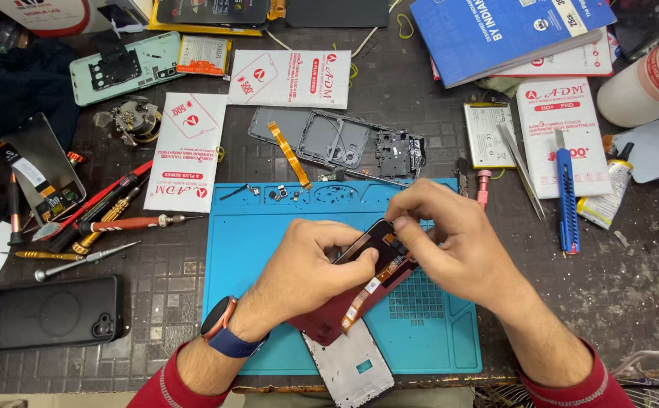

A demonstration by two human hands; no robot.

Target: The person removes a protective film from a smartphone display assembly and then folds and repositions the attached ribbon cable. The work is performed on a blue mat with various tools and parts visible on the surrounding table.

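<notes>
Dark, scuffed bench [624,295] crowded with repair clutter, blue mat [254,249] laid at the near edge. Over the middle of the mat, both hands closed on one opened phone [360,291] with a red back, tilted, its lower end pointing toward the near edge. Left hand [310,264] gripping the phone's left side, thumb pressed on the dark upper part. Right hand [450,234] pinching narrowly at the phone's top end, fingertips [399,224] bunched on a small part too tiny to make out. Orange ribbon strip [367,291] running along the phone's exposed inside. One white frame [352,370] just below the phone, overhanging the mat's near edge and cut off by the picture. One grey phone frame [329,140] beyond the mat's far edge. One black phone case [54,311] near the left near corner. Three white packets [288,78] toward the far side. One blue cutter [567,200] and one pair of tweezers [522,170] right of the mat. Several screwdrivers [118,224] left of the mat, exact count unclear among the overlap.
</notes>
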